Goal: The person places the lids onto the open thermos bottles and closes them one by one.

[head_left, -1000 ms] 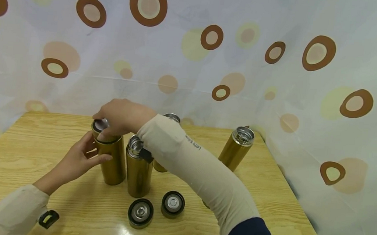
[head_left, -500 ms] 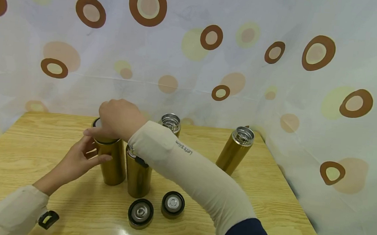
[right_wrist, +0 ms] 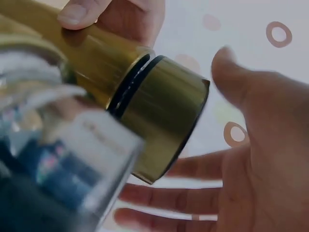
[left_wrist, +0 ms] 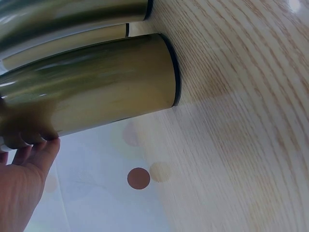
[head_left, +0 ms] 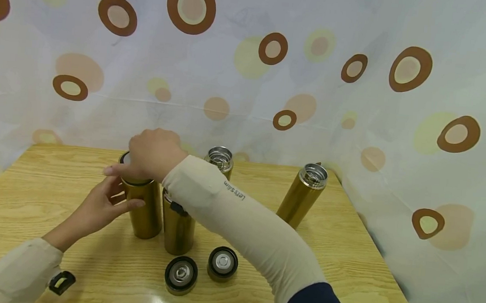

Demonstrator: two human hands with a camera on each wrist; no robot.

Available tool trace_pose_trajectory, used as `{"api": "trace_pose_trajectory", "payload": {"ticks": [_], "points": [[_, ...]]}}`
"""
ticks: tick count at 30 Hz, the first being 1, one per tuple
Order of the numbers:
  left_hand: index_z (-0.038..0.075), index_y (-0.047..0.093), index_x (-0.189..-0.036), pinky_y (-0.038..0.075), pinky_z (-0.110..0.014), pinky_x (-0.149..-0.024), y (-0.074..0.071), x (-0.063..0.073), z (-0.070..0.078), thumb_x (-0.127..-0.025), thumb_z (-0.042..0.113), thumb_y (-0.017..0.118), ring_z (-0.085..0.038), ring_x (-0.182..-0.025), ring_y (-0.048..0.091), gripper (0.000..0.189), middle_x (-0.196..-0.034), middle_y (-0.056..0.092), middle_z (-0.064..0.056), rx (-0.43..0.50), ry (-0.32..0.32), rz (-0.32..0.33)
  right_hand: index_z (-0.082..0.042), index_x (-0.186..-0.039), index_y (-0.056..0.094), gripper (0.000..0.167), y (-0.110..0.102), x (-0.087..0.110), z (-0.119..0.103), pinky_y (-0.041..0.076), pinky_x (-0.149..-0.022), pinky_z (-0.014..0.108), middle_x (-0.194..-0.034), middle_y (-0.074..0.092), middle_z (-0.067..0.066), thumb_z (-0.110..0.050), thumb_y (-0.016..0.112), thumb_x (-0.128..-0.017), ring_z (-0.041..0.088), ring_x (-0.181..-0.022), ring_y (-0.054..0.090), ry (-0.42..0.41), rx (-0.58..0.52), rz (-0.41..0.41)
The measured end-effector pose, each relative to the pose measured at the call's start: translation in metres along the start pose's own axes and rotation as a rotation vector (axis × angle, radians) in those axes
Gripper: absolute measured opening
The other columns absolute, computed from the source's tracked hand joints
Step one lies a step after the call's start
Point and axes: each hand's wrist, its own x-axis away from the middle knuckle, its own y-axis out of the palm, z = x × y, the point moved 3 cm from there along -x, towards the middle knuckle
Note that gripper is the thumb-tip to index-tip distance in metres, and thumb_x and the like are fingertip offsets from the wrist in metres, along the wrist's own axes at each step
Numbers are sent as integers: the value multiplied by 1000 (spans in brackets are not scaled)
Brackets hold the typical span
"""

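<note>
My left hand (head_left: 97, 206) grips a gold thermos flask (head_left: 145, 215) standing upright at the left, thumb on the near side and fingers behind. A gold lid (right_wrist: 166, 116) with a dark edge sits on its mouth, a thin dark gap between them in the right wrist view. My right hand (head_left: 154, 154) is spread around this lid; its thumb stands clear of it and its fingers stretch behind, contact uncertain. Beside it stands a second flask (head_left: 178, 232), its mouth hidden by the right wrist. Two loose lids (head_left: 181, 274) lie underside up in front.
Behind the right forearm stands a lidless flask (head_left: 220, 157), partly hidden. Another lidless flask (head_left: 301, 199) is farther right, its lower part covered by the sleeve. All stand on a wooden table (head_left: 344, 273) backed by a patterned curtain (head_left: 248, 90).
My right hand has turned at the wrist over the lid, its thumb swinging out to the left and off the lid. The right forearm has shifted slightly left. My left hand and flask stay put.
</note>
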Motion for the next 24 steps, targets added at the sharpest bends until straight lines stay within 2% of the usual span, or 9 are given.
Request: {"api": "trace_pose_trajectory", "payload": {"ticks": [2, 4, 6, 8, 10, 12, 15, 20, 24], "points": [[9, 32, -146, 46, -26, -96, 0, -1, 0, -89, 7, 68, 11, -115, 46, 68, -136, 44, -1, -5, -17, -8, -28, -133, 51, 77, -1, 2, 2, 51, -82, 31, -126, 56, -5, -83, 38, -80, 15, -111, 55, -43, -16, -31], [7, 36, -142, 46, -25, -96, 1, -1, 0, -89, 8, 68, 11, -115, 46, 62, -135, 43, -4, -4, -27, -11, -31, -148, 32, 85, -4, 4, 4, 46, -96, 33, -142, 44, -4, -81, 42, -80, 18, -126, 45, -122, -22, -52], [5, 38, -135, 47, -20, -94, 1, -1, 0, -90, 7, 67, 10, -113, 47, 55, -130, 43, -3, 3, -31, -12, -36, -153, 19, 87, -8, 6, 6, 39, -104, 33, -151, 32, -5, -76, 49, -82, 20, -135, 34, -223, -22, -78], [5, 37, -136, 46, -15, -92, 1, -1, 0, -90, 6, 67, 9, -113, 47, 55, -128, 45, 0, 20, -23, -9, -37, -152, 21, 84, -12, 9, 8, 36, -105, 30, -153, 28, -5, -66, 58, -83, 20, -136, 31, -317, -5, -94], [7, 34, -139, 45, -12, -90, 1, -1, 0, -90, 5, 67, 10, -115, 47, 60, -127, 47, 2, 32, -18, -6, -36, -149, 32, 76, -16, 11, 10, 37, -103, 28, -153, 28, -4, -52, 68, -84, 22, -134, 32, -398, 5, -97], [10, 31, -145, 45, -11, -90, 1, -1, 0, -90, 5, 67, 11, -116, 46, 66, -130, 48, 1, 38, -20, -5, -35, -144, 41, 67, -18, 13, 11, 38, -100, 26, -153, 28, -3, -35, 72, -86, 23, -133, 32, -443, 11, -111], [12, 28, -148, 43, -10, -91, 0, 0, -1, -90, 7, 67, 12, -116, 45, 70, -132, 49, -6, 21, -33, -1, -38, -143, 42, 68, -20, 14, 13, 40, -95, 26, -156, 23, -3, -16, 70, -86, 23, -134, 31, -462, 3, -138], [12, 26, -148, 43, -11, -91, 1, 0, 0, -90, 8, 67, 13, -116, 44, 71, -133, 48, -11, 19, -48, -6, -48, -147, 26, 85, -17, 14, 14, 44, -89, 25, -160, 4, -9, -3, 66, -86, 20, -140, 25, -436, -21, -193], [11, 27, -148, 43, -10, -91, 2, 0, 0, -90, 7, 67, 12, -116, 45, 70, -132, 48, -9, 25, -45, -4, -46, -147, 29, 84, -14, 12, 14, 44, -91, 22, -159, 11, -11, 6, 59, -88, 12, -136, 32, -439, -48, -218]]}}
